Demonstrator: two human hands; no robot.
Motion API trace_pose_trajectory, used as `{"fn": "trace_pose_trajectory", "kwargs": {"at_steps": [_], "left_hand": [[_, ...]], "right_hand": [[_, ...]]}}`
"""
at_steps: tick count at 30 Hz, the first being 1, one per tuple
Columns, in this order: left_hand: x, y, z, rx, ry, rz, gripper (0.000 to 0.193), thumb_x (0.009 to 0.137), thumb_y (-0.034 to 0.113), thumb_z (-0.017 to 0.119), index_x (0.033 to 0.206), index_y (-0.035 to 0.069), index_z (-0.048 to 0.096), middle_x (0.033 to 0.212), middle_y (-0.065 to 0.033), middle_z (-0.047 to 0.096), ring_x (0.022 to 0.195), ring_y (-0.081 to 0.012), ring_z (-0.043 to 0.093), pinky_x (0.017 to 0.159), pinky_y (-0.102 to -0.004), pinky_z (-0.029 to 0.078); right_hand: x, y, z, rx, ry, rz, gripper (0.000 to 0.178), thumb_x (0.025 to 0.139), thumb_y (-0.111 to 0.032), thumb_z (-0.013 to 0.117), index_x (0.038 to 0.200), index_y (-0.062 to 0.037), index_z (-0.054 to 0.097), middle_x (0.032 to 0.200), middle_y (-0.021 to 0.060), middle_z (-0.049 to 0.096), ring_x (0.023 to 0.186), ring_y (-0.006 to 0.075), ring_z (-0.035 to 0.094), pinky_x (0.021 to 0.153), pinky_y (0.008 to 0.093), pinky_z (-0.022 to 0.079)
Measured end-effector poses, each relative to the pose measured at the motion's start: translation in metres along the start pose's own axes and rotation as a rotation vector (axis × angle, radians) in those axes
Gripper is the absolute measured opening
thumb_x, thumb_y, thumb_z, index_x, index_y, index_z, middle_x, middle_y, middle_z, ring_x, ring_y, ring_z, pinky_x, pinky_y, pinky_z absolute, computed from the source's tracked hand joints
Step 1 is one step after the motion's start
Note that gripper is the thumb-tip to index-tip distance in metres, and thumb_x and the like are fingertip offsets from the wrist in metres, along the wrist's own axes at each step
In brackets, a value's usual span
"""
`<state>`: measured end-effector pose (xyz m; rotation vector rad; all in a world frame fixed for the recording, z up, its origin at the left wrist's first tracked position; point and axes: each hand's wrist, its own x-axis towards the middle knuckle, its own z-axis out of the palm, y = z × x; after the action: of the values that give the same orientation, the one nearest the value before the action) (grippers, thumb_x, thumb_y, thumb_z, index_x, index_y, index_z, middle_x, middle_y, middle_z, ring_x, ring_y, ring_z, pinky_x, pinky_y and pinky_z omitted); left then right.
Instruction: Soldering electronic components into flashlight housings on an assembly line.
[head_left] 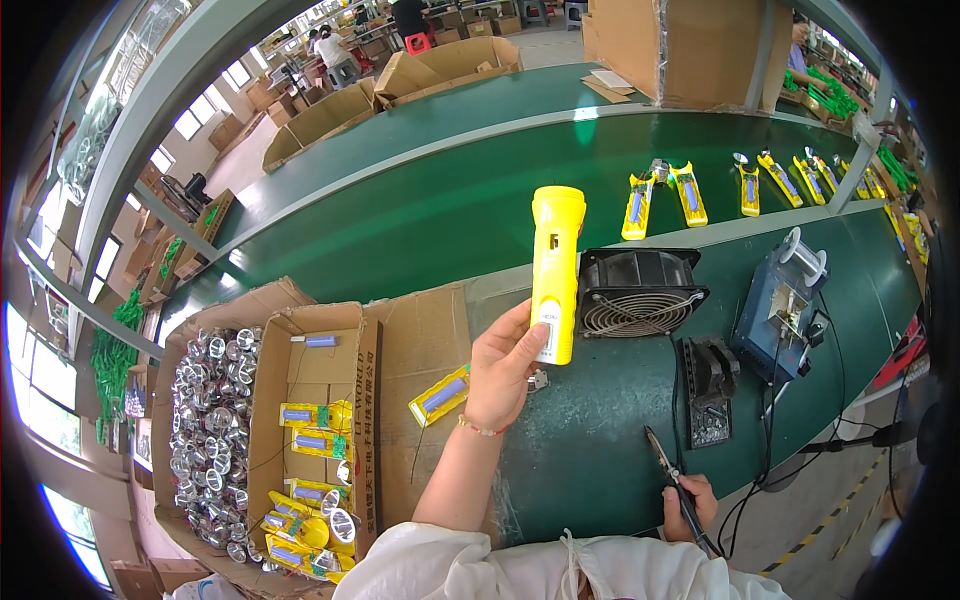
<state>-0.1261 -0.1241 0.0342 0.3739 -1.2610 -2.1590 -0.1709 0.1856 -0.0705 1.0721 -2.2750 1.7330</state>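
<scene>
My left hand [500, 372] is closed around the lower part of a yellow flashlight [558, 225], holding it upright above the bench with the wide head away from me and the thumb by its pale switch panel. My right hand [692, 503], low at the right, grips a soldering iron [668, 468] whose tip slants up and left over the green bench top. Beneath my left wrist, an open yellow flashlight half [437, 397] with a blue battery cell lies on a flattened cardboard sheet [400, 355].
A black fan [640, 292], a black metal stand [710, 385] and a blue solder-wire machine [785, 315] with cables stand to the right. Several open flashlights line the green conveyor [420, 215]. At left, cartons hold silver reflectors [212, 440] and yellow flashlight halves [315, 443].
</scene>
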Motion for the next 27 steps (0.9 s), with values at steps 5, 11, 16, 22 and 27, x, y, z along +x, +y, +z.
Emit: {"fn": "trace_pose_trajectory", "kwargs": {"at_steps": [5, 11, 16, 22, 27], "left_hand": [[0.0, 0.0, 0.001, -0.009, 0.004, -0.005, 0.037, 0.086, 0.009, 0.057, 0.12, -0.002, 0.048, 0.103, -0.0058, 0.06, 0.085, -0.0088, 0.059, 0.07, -0.0219, 0.05], [0.002, -0.002, -0.003, 0.018, 0.022, -0.007, 0.037, 0.086, 0.01, 0.057, 0.119, -0.002, 0.048, 0.103, -0.0066, 0.06, 0.084, -0.009, 0.059, 0.07, -0.0221, 0.05], [0.001, 0.001, -0.008, -0.177, -0.07, -0.074, 0.034, 0.089, 0.01, 0.052, 0.12, -0.002, 0.047, 0.108, -0.0083, 0.058, 0.095, -0.014, 0.058, 0.081, -0.0284, 0.049], [0.001, 0.0, -0.008, -0.155, -0.078, -0.056, 0.034, 0.089, 0.011, 0.051, 0.121, -0.001, 0.047, 0.109, -0.0081, 0.058, 0.095, -0.0142, 0.058, 0.081, -0.0288, 0.049], [0.0, -0.001, -0.008, -0.103, -0.06, -0.035, 0.034, 0.088, 0.01, 0.052, 0.12, -0.001, 0.048, 0.109, -0.0086, 0.058, 0.095, -0.0146, 0.058, 0.081, -0.0288, 0.049]], "right_hand": [[0.001, 0.0, 0.001, 0.0, 0.017, -0.025, 0.021, 0.072, -0.006, 0.064, 0.089, 0.0011, 0.053, 0.07, 0.014, 0.057, 0.058, 0.0226, 0.055, 0.053, 0.0286, 0.044], [0.0, 0.004, 0.002, -0.013, 0.017, -0.077, 0.022, 0.071, -0.006, 0.065, 0.088, 0.0015, 0.053, 0.069, 0.0139, 0.057, 0.057, 0.0229, 0.055, 0.053, 0.029, 0.044], [-0.001, 0.005, 0.001, -0.002, 0.006, -0.067, 0.022, 0.071, -0.006, 0.065, 0.089, 0.0012, 0.053, 0.069, 0.0138, 0.058, 0.057, 0.0228, 0.055, 0.053, 0.0288, 0.044], [-0.001, 0.003, 0.002, 0.01, 0.018, -0.054, 0.022, 0.072, -0.006, 0.064, 0.09, 0.0008, 0.054, 0.07, 0.0134, 0.058, 0.057, 0.0229, 0.056, 0.054, 0.0287, 0.044], [-0.001, 0.004, 0.001, 0.013, 0.006, -0.064, 0.022, 0.072, -0.006, 0.065, 0.09, 0.001, 0.054, 0.07, 0.0133, 0.058, 0.058, 0.0233, 0.056, 0.054, 0.0292, 0.045]]}}
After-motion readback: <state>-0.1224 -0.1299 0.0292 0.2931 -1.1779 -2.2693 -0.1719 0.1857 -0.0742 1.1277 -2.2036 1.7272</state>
